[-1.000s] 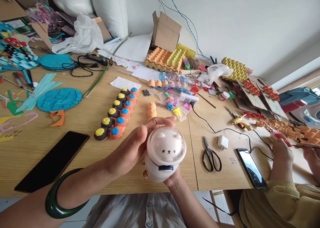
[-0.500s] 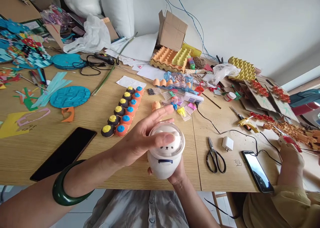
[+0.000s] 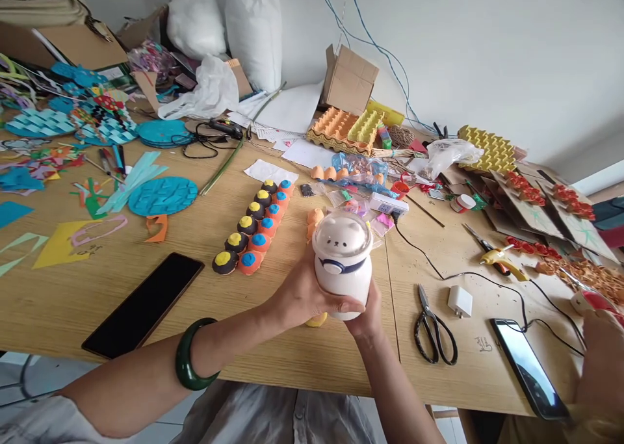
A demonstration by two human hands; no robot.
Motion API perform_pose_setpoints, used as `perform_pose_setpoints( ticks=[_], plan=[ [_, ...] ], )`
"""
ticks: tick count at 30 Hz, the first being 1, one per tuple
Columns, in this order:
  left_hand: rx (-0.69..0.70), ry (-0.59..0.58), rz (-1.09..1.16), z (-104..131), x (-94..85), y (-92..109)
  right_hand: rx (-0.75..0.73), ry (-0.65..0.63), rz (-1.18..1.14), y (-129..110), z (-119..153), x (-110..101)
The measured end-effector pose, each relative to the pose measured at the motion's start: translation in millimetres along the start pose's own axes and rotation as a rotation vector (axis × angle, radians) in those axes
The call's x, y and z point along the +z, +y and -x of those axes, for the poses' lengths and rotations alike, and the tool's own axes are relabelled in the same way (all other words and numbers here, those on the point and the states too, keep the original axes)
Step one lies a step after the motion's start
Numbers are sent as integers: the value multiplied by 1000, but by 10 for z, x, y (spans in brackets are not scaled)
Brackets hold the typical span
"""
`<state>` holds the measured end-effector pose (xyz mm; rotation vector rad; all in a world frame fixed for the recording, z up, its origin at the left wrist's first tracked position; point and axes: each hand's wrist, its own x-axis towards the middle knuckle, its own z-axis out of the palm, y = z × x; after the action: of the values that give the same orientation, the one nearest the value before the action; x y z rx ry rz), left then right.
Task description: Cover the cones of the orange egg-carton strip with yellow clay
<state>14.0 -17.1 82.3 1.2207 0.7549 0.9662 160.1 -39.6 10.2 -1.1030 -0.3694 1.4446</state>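
A white bear-faced cup (image 3: 342, 262) with a clear domed lid and a dark blue band is held upright above the front of the table. My left hand (image 3: 305, 291) wraps round its left side, with the thumb across the lower front. Against the right and lower side of the cup is my right hand (image 3: 366, 314), its fingers partly hidden behind the cup. Beyond my hands, to the left, lie painted egg-carton strips, one black with yellow tops (image 3: 246, 224) and one orange with blue tops (image 3: 268, 225). A yellow piece (image 3: 316, 320) shows beneath my left hand.
A black tablet (image 3: 143, 304) lies at left. Scissors (image 3: 433, 330), a white charger (image 3: 459, 301) and a phone (image 3: 529, 366) are at right. Another person's hand (image 3: 602, 353) is at the right edge. Behind are a glue gun (image 3: 502, 259), cable, power strip (image 3: 389, 203) and egg trays (image 3: 341, 129).
My left hand has come down from the lid to the side of the cup, and the cup's face and band now show more fully. The view has shifted left, and the other person's hand has moved.
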Motion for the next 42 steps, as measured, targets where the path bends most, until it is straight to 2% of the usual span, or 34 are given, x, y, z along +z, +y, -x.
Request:
perform_pose_setpoints(
  ticks=[2, 5, 6, 8, 11, 12, 14, 19, 22, 24, 29, 35, 42],
  plan=[
    [17, 62, -72, -41, -13, -27, -61, -83, 53, -32, -91, 25],
    [107, 116, -118, -144, -111, 34, -194, -207, 170, -136, -263, 18],
    [141, 127, -116, -197, -169, 73, -246, -225, 204, -172, -328, -14],
    [213, 154, -111, -341, -328, 166, -317, -183, 217, -221, -450, -126],
    [323, 288, -155, -649, -686, 314, -420, 59, 153, -195, -576, -332],
    [358, 369, -203, -774, -832, 357, -451, 144, 154, -160, -600, -386],
    [429, 522, -295, -1044, -1144, 423, -495, 203, 216, -71, -631, -452],
    [431, 764, -472, -1719, -1887, 427, -601, -34, 561, 105, -697, -499],
    [393, 867, -531, -2032, -2212, 312, -621, -73, 638, 134, -732, -560],
    [363, 872, -557, -2187, -2363, 200, -592, -74, 635, 133, -744, -600],
    [293, 794, -646, -2423, -2564, -118, -474, -78, 610, 119, -745, -619],
    [250, 907, -674, -2577, -2643, -383, -437, -51, 609, 106, -735, -601],
    [225, 955, -706, -2666, -2674, -491, -415, -41, 636, 61, -719, -560]
  ],
)
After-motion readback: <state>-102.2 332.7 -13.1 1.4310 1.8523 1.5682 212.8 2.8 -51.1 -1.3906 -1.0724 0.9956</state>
